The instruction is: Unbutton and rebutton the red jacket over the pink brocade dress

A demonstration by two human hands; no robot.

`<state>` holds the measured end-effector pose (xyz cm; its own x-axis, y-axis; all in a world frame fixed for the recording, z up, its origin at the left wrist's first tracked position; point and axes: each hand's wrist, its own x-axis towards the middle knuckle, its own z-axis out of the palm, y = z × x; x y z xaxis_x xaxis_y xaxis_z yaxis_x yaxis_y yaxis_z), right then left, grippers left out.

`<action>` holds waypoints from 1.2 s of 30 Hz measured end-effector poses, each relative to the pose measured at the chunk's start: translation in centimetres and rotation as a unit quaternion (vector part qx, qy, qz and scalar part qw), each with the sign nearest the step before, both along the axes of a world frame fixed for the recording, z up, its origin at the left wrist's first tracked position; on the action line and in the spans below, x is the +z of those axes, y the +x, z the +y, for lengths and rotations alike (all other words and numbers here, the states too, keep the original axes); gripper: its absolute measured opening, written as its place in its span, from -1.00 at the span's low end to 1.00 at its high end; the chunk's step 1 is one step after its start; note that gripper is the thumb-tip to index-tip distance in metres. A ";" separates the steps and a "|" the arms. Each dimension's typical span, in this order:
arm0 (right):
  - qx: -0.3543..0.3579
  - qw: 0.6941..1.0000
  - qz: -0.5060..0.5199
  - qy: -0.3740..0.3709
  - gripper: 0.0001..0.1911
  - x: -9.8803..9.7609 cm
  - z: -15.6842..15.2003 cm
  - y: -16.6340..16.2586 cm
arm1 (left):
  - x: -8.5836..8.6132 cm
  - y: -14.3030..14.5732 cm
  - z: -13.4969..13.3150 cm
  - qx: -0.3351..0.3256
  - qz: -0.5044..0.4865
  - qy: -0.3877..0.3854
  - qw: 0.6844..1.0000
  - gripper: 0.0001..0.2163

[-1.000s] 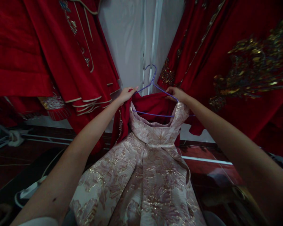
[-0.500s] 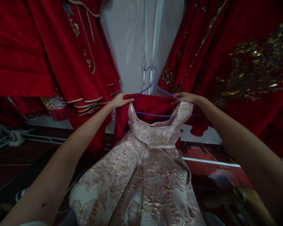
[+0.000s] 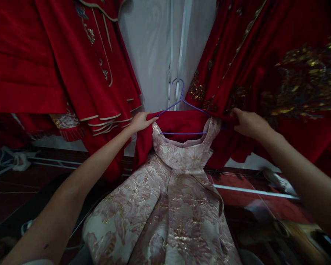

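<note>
Head view. A purple wire hanger (image 3: 182, 96) sits at centre frame, its hook raised in front of a white panel (image 3: 151, 48). The hanger carries two items: a red garment (image 3: 182, 121) draped over its shoulders, and a pink brocade dress (image 3: 168, 206) in front of it. The dress straps lie over the hanger ends, and the skirt spreads down to the lower centre of the frame.

The left hand (image 3: 141, 121), left of centre, has its grip closed on the red garment at the left end of the hanger, just beside the left dress strap. The right hand (image 3: 249, 124), right of centre, is clear of the hanger. Its grip is closed on a fold of red cloth (image 3: 228, 143). Whether this fold belongs to the hung garment or to the robe behind cannot be told.

Red robes with pale trim (image 3: 57, 62) fill the upper left. A red robe with gold embroidery (image 3: 264, 48) fills the upper right. A white cable (image 3: 12, 162) lies on the dark floor (image 3: 30, 176) at mid left.
</note>
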<state>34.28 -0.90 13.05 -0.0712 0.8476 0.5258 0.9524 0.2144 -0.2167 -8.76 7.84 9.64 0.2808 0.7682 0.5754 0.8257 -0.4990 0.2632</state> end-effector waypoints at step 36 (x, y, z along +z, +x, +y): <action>0.235 0.925 0.300 0.008 -0.68 -8.6 2.2 -16.7 | -6.4 11.6 -6.5 -0.208 -0.241 -0.052 0.946 -0.87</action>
